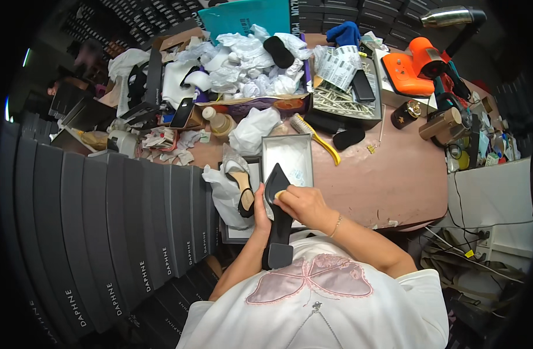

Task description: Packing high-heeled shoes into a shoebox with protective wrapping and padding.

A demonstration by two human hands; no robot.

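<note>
A black pointed shoe point(280, 230) with a block heel is turned sole up in front of my chest, its toe pointing away from me. My left hand point(261, 214) is closed around its left side. With a pinch grip, my right hand point(308, 206) presses a small yellowish piece point(278, 195) against the front of the sole; what it is made of is unclear. Just left lies the matching shoe point(244, 187), tan inside with black straps, among white tissue paper point(220, 189). Both lie in an open dark shoe box point(234, 237), beside an open grey box part point(312, 152) lined in white.
A yellow-handled brush point(322, 141) and a black oval pad point(349, 137) lie on the table point(388, 180). Behind stand a carton of crumpled paper point(260, 104), a box of small sticks point(342, 102) and an orange device point(410, 67). Stacked shoe boxes point(98, 215) wall the left.
</note>
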